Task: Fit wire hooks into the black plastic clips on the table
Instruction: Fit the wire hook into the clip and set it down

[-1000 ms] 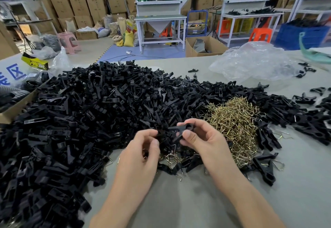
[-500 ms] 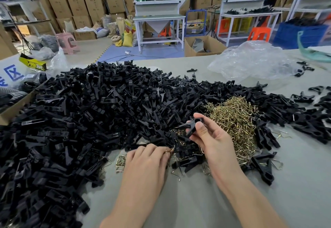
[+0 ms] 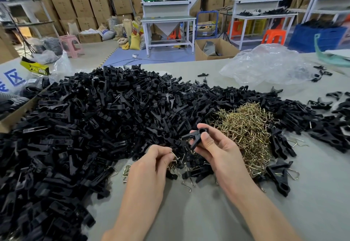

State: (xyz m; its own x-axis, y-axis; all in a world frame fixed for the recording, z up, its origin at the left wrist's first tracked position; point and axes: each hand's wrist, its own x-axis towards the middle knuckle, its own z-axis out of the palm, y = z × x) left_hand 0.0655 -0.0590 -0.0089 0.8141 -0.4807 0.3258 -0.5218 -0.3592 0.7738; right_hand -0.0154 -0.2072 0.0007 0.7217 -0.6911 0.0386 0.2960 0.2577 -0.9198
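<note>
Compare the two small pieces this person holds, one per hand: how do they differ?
The wire hook, pinched by the left hand, is thin, pale bent metal; the black clip, held by the right hand, is chunky dark plastic. The wire hook sits lower and is mostly hidden; the black clip is held higher and shows plainly. Both are small, held apart, not yet joined.

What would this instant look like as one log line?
left hand: pinches wire hook | right hand: holds black clip | fit: not yet done
</note>
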